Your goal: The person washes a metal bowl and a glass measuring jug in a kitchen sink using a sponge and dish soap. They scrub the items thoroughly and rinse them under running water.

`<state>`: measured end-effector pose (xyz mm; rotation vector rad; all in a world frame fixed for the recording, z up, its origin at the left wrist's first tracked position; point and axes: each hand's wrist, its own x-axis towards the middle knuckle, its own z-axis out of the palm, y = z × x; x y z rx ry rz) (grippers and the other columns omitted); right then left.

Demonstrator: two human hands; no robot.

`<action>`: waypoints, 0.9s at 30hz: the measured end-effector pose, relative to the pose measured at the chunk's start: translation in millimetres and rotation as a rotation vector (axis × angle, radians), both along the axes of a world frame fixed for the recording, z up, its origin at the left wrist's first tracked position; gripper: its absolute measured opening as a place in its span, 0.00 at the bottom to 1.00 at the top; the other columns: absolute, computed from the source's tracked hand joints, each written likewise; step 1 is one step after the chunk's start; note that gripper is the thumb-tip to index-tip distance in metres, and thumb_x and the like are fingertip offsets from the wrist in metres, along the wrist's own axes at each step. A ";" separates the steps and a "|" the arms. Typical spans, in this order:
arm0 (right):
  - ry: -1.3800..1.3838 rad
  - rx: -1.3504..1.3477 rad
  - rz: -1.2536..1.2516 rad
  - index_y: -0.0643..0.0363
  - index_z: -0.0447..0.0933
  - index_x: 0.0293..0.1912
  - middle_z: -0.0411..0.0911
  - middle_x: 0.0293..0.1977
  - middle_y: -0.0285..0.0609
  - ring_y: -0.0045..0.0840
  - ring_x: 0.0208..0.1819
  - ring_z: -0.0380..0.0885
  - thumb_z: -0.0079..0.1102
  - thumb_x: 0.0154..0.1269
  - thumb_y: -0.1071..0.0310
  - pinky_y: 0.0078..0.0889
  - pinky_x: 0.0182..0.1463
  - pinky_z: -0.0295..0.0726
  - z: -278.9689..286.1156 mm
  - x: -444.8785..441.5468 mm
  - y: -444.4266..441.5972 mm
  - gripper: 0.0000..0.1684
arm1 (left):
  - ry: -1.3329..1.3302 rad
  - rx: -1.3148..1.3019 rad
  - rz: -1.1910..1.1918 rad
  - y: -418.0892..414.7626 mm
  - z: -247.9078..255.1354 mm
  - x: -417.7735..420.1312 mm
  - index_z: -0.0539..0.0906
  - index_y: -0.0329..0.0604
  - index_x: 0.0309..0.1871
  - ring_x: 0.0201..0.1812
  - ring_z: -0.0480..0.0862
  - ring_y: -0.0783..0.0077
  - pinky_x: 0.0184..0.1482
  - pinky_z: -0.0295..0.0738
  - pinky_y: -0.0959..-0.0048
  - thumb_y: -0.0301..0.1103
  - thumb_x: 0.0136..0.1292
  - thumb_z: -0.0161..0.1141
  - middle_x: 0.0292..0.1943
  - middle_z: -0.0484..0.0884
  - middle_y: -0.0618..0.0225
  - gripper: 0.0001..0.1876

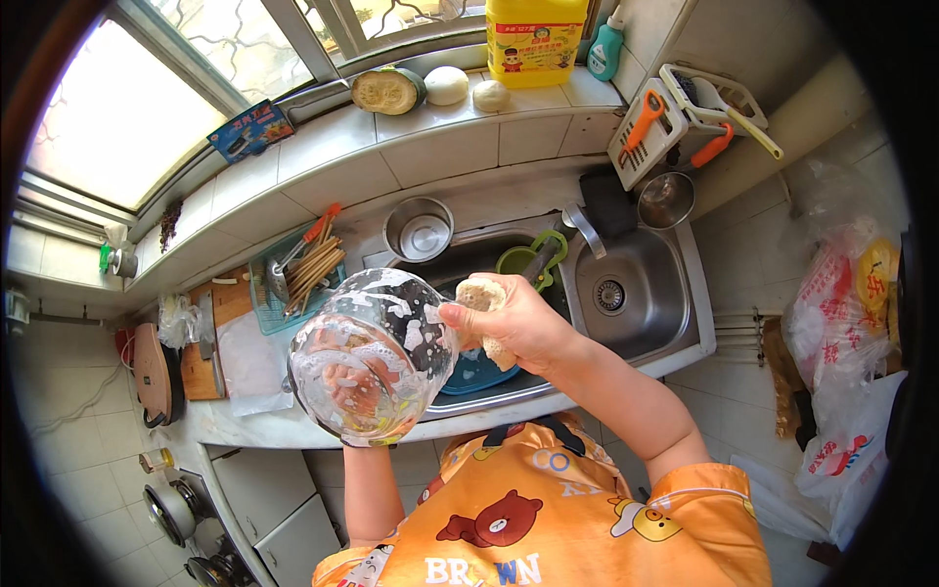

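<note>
A clear glass vessel (429, 323), streaked with white suds, is held tilted above the counter's front edge and the sink. My left hand (357, 389) supports it from below and shows blurred through the soapy glass. The exact grip of those fingers is hidden. In my right hand (524, 323) is a pale loofah sponge (484, 295), pinched between thumb and fingers. The thumb touches the glass on its right side. Under my right hand, a blue basin (477, 374) sits in the left sink bowl, partly covered.
The faucet (583, 229) reaches over the right sink bowl (638, 286). A green strainer (521, 258) lies in the left bowl. Behind stands a steel pot (419, 229). Chopsticks (314, 275) fill a teal basket (265, 297). A cleaver (207, 330) rests on the cutting board (192, 374).
</note>
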<state>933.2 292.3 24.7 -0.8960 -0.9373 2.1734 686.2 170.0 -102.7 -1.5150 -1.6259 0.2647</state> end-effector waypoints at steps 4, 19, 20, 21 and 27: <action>-0.017 -0.054 0.039 0.63 0.76 0.38 0.80 0.33 0.38 0.20 0.35 0.81 0.65 0.63 0.64 0.26 0.39 0.83 1.6 1.2 2.4 0.12 | 0.134 -0.174 0.234 1.6 2.7 6.3 0.63 0.48 0.70 0.55 0.71 0.66 0.51 0.65 0.59 0.44 0.67 0.44 0.64 0.70 0.63 0.28; 0.299 -0.255 0.462 0.65 0.77 0.47 0.81 0.40 0.42 0.24 0.41 0.82 0.62 0.65 0.51 0.27 0.43 0.81 -32.5 1.5 0.5 0.25 | 1.115 -0.107 0.406 -23.9 -56.9 -26.4 0.62 0.47 0.69 0.61 0.69 0.68 0.60 0.64 0.61 0.45 0.67 0.48 0.62 0.70 0.63 0.28; 0.260 -0.240 0.450 0.65 0.77 0.46 0.81 0.39 0.42 0.23 0.40 0.82 0.62 0.65 0.51 0.27 0.43 0.82 -32.8 3.9 0.8 0.25 | 1.158 -0.106 0.412 -24.8 -56.4 -28.5 0.62 0.47 0.68 0.61 0.69 0.68 0.60 0.64 0.61 0.45 0.67 0.48 0.61 0.71 0.63 0.28; 0.221 -0.223 0.443 0.65 0.77 0.45 0.81 0.38 0.42 0.23 0.39 0.82 0.63 0.64 0.51 0.27 0.42 0.82 -31.5 3.6 1.8 0.24 | 1.193 -0.113 0.425 -26.7 -58.2 -30.2 0.62 0.47 0.68 0.61 0.70 0.68 0.61 0.64 0.61 0.45 0.67 0.48 0.61 0.71 0.64 0.28; 0.138 -0.230 0.277 0.65 0.78 0.42 0.81 0.37 0.42 0.24 0.38 0.83 0.69 0.60 0.57 0.26 0.42 0.82 -9.2 -1.9 0.4 0.21 | 1.471 -0.132 0.483 -32.2 -61.7 -37.6 0.62 0.48 0.67 0.60 0.71 0.70 0.64 0.64 0.62 0.45 0.68 0.49 0.58 0.73 0.66 0.27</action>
